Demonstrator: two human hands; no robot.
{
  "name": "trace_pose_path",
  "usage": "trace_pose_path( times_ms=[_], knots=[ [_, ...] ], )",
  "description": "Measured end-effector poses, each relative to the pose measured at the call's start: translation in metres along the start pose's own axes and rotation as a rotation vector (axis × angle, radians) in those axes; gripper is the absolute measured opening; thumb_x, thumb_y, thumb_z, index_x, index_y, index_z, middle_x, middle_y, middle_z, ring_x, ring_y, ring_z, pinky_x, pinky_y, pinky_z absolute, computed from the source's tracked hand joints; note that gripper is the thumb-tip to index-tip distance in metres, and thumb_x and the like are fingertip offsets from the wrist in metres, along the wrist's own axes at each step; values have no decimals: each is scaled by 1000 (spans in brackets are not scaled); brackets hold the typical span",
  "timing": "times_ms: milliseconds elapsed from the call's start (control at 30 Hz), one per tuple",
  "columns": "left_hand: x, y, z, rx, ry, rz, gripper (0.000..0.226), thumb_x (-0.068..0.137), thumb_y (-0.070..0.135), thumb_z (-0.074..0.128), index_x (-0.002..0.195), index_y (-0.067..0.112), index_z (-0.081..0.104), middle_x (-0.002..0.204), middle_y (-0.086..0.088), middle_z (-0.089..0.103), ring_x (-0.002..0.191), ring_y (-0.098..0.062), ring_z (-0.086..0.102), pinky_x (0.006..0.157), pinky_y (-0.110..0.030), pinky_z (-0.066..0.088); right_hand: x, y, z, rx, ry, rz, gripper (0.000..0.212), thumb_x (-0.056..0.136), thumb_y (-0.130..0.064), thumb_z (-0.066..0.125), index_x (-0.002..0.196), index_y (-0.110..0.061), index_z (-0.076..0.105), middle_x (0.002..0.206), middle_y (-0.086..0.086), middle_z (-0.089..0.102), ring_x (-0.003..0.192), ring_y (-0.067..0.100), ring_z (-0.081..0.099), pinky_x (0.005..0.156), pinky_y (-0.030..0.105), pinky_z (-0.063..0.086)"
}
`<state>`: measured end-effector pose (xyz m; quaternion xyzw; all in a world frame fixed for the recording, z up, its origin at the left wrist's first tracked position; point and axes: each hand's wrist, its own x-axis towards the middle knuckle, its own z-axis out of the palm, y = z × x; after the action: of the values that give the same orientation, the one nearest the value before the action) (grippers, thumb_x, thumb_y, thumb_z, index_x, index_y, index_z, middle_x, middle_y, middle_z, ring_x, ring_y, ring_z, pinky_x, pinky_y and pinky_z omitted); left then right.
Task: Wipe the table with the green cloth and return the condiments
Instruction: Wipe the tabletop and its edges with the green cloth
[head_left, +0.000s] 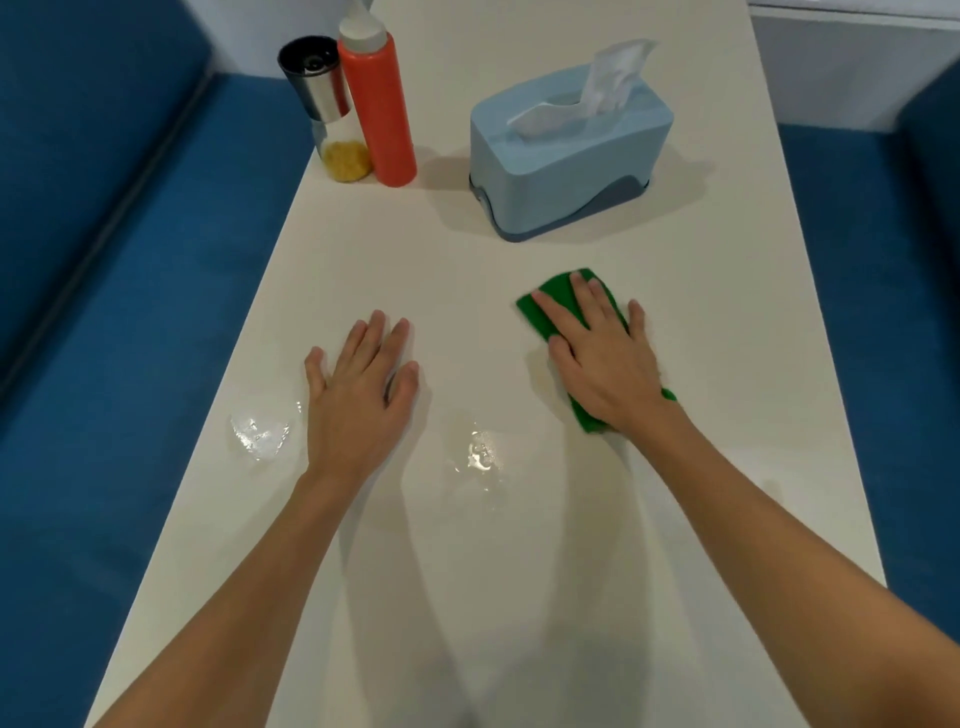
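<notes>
The cloth (558, 292) is found on the table (467, 571), right of centre, pinned flat under the right hand (605, 364), whose fingers are spread and laid straight across it, not curled round it; green shows past the fingertips and again at the wrist. The left hand (358, 400) is laid palm down on the bare top, fingers straight and slightly apart, nothing held. Two wet patches are seen, one (260, 436) just left of the left wrist and one (480, 454) between the two arms. The cloth is judged to be light, soft and limp, so it is best driven by flat palm pressure and would likely bunch if pushed by the fingertips alone; on the wet film it may be expected to slide easily. At the far left edge a shaker (324, 98) and a red bottle (379, 109) stand touching, with a tissue box (566, 156) well apart to their right. The shaker's lower part looks like glass and is judged fragile and smooth, best taken round the metal band; the bottle, probably squeezable plastic, should be gripped gently at mid-body.
</notes>
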<state>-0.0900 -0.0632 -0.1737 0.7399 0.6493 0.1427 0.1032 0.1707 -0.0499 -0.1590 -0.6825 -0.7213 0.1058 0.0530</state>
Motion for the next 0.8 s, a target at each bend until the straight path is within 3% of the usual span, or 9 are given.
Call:
trace_pose_path(
  times_ms=[167,300,433,600,800],
  knots=[
    [1,0,1,11,5,3,49,99,39,31,148,30,34,158,3,25,146,-11,17,114,-47,4,21,-54,11,24,-12,-56,50,102,-36,22,151,-34,15,160,7,8,147,23,5,115,54,5],
    [3,-3,-3,-37,-50,-1,53,98,44,28,148,31,32,159,3,22,146,-10,14,115,-44,2,-22,-66,15,34,-60,-332,48,102,-37,23,150,-36,20,160,4,12,147,21,9,116,52,9],
    [-2,-13,-15,-50,-51,25,57,95,50,25,148,31,34,157,4,26,146,-12,17,116,-45,2,-66,-17,7,1,-162,-568,46,101,-41,20,146,-41,26,158,-5,18,146,13,13,116,44,7],
    [-18,-38,-25,12,-30,-19,55,97,45,25,148,26,36,157,1,27,146,-15,20,116,-49,2,-37,24,-7,-31,-153,-436,47,99,-46,14,145,-48,19,158,-10,15,145,7,10,115,47,9],
    [-27,-46,-24,-9,-2,-46,51,100,42,24,149,29,32,159,5,22,147,-10,15,117,-47,1,23,-33,7,34,-29,-87,51,98,-40,17,149,-41,18,160,1,11,147,17,6,115,49,4]
  ],
)
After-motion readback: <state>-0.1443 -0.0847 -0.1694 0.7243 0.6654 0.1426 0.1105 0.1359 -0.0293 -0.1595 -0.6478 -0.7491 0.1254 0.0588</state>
